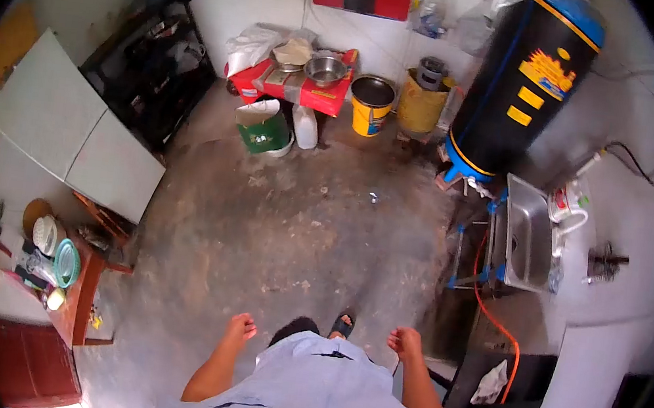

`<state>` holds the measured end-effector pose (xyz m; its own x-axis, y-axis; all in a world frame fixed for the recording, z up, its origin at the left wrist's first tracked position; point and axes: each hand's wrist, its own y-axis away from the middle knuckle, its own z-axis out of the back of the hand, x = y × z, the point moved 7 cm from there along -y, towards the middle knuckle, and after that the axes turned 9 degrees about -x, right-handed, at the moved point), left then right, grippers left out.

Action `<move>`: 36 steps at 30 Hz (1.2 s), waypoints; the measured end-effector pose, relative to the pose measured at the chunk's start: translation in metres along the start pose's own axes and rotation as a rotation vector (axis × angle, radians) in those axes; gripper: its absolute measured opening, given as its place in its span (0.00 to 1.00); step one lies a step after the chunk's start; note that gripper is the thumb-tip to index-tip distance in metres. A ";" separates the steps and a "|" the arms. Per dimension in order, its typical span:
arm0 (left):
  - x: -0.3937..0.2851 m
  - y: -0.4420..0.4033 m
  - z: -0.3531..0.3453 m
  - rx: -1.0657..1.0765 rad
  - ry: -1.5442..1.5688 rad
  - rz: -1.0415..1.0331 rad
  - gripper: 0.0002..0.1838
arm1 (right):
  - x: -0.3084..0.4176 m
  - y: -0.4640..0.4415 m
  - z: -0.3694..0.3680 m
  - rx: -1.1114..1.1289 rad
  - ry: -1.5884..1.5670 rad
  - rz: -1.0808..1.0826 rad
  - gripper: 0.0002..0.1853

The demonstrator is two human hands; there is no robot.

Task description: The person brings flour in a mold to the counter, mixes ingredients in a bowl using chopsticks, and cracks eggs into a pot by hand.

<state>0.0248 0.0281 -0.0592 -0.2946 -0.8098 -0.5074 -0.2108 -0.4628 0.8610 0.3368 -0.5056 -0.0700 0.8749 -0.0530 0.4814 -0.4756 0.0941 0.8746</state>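
Note:
My left hand [241, 326] hangs in the air beside my body, its fingers loosely curled and slightly apart, with nothing in it. On the other side my right hand [406, 341] is held at about the same height, also empty and half curled. Neither one touches any object. Between them are my light shirt [324, 387] and one foot in a dark sandal [343, 325] on the grey concrete floor [301, 225].
A white refrigerator [73, 114] and a wooden table [83, 290] stand left. Ahead are a green bucket [265, 130], a white jug [305, 128], a yellow bucket [369, 117] and a metal bowl [325, 70]. Right are a tall black tank [518, 89], a sink [527, 233] and an orange hose [501, 326].

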 end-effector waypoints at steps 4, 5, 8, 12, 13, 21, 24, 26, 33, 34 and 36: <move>0.036 -0.019 -0.019 -0.208 0.241 0.261 0.05 | 0.157 0.006 -0.101 0.099 0.272 0.101 0.11; 0.046 0.003 0.005 -0.330 0.247 0.313 0.05 | 0.154 0.011 -0.118 0.121 0.351 0.091 0.11; 0.007 -0.024 -0.017 -0.378 0.254 0.287 0.05 | 0.223 -0.015 -0.214 0.136 0.470 0.172 0.10; -0.113 -0.074 -0.084 0.011 -0.684 -0.142 0.04 | 0.281 -0.071 -0.292 0.127 0.382 0.205 0.07; -0.138 -0.088 -0.098 0.002 -0.734 -0.135 0.05 | 0.280 -0.079 -0.293 0.116 0.360 0.190 0.05; -0.399 -0.248 -0.293 -0.058 -0.269 -0.098 0.14 | 0.332 -0.130 -0.350 -0.027 0.236 -0.044 0.03; -0.479 -0.271 -0.355 -0.028 -0.277 -0.159 0.14 | 0.356 -0.181 -0.375 -0.029 0.308 0.075 0.01; -0.518 -0.294 -0.391 -0.021 -0.235 -0.216 0.14 | 0.388 -0.207 -0.391 -0.101 0.564 0.113 0.03; -0.521 -0.289 -0.404 -0.173 -0.117 -0.040 0.14 | 0.510 -0.302 -0.496 0.053 0.697 0.067 0.05; -0.520 -0.291 -0.397 -0.189 -0.104 -0.060 0.13 | 0.531 -0.308 -0.518 0.061 0.663 0.060 0.04; -0.512 -0.288 -0.379 -0.266 -0.143 -0.064 0.10 | 0.564 -0.326 -0.566 0.083 0.574 0.098 0.05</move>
<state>0.5892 0.4392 -0.0339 -0.4210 -0.7254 -0.5446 0.0124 -0.6050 0.7962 1.0368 -0.0032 -0.1162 0.7249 0.5014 0.4723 -0.5420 -0.0080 0.8403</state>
